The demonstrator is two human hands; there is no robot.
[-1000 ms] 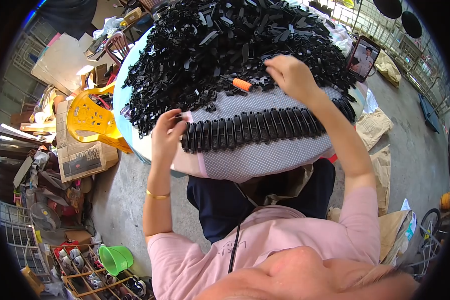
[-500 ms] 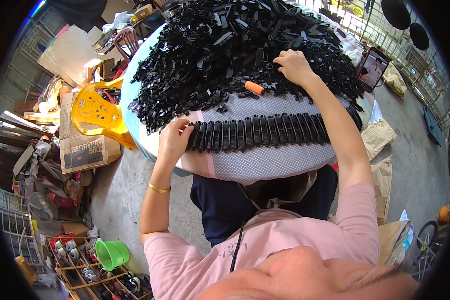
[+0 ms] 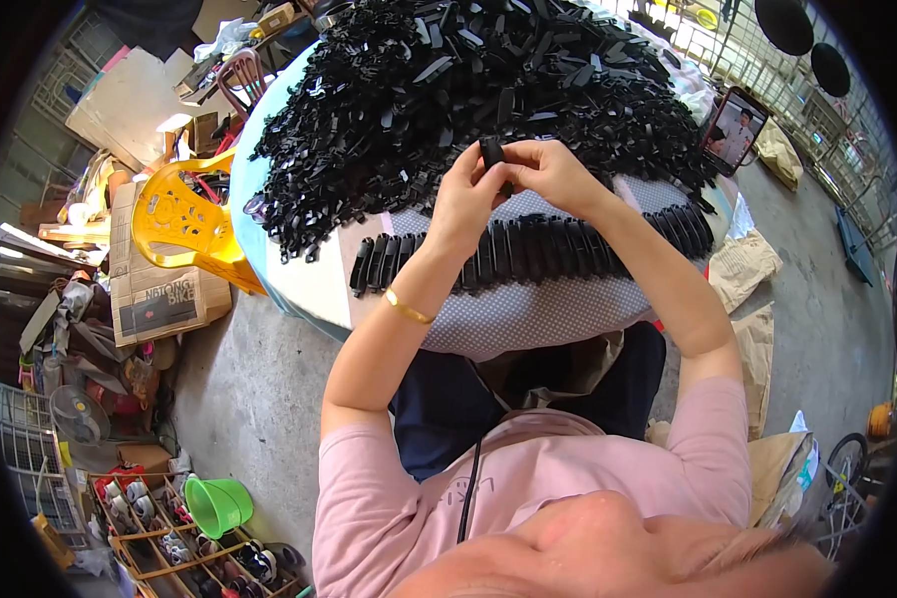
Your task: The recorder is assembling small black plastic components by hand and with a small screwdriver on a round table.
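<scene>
My left hand (image 3: 460,204) and my right hand (image 3: 556,179) meet above the table, fingertips pinched around a small elongated black plastic piece (image 3: 491,151). One end of the piece sticks up between the fingers; its lower part is mostly hidden. Beneath my wrists runs a row of similar black plastic pieces (image 3: 558,251), set side by side along the near part of the table. Just beyond my hands rises a large heap of loose black plastic parts (image 3: 399,110), some narrow and long, others small.
The round table (image 3: 528,324) has a dotted cloth. A phone (image 3: 736,132) stands at its right edge. Left are a yellow plastic chair (image 3: 184,214) and a cardboard box (image 3: 159,309). A green bucket (image 3: 219,506) sits by a shoe rack (image 3: 164,570). Brown paper (image 3: 743,269) lies right.
My left hand has left the row's left end and moved up and right. My right hand has drawn back from the heap, and both now grip a black piece. The orange cylinder is out of sight.
</scene>
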